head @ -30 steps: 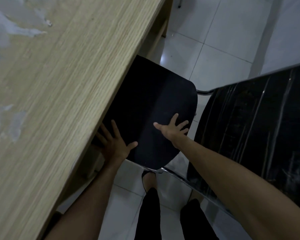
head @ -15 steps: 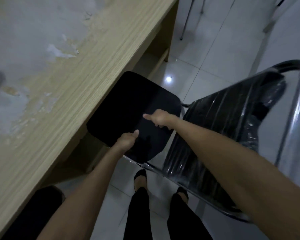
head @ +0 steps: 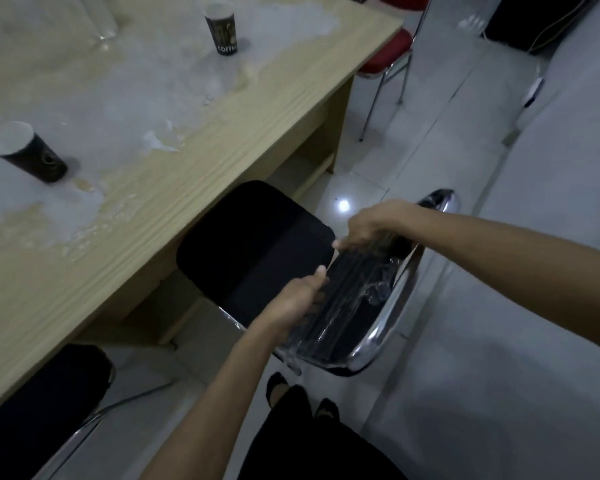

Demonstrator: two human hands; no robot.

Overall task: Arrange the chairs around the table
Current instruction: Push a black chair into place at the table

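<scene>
A black chair with a chrome frame stands in front of me, its seat partly tucked under the edge of the wooden table. Its plastic-wrapped backrest leans toward me. My left hand grips the backrest's near edge, thumb on top. My right hand holds the backrest's upper part, fingers curled over it.
Two dark paper cups stand on the table. A red chair is at the table's far end. Another black chair sits at my lower left. A white wall runs along the right; tiled floor lies between.
Both hands left the seat and took hold of the backrest. My view rose and pulled back, so the table top with cups and the red chair now show.
</scene>
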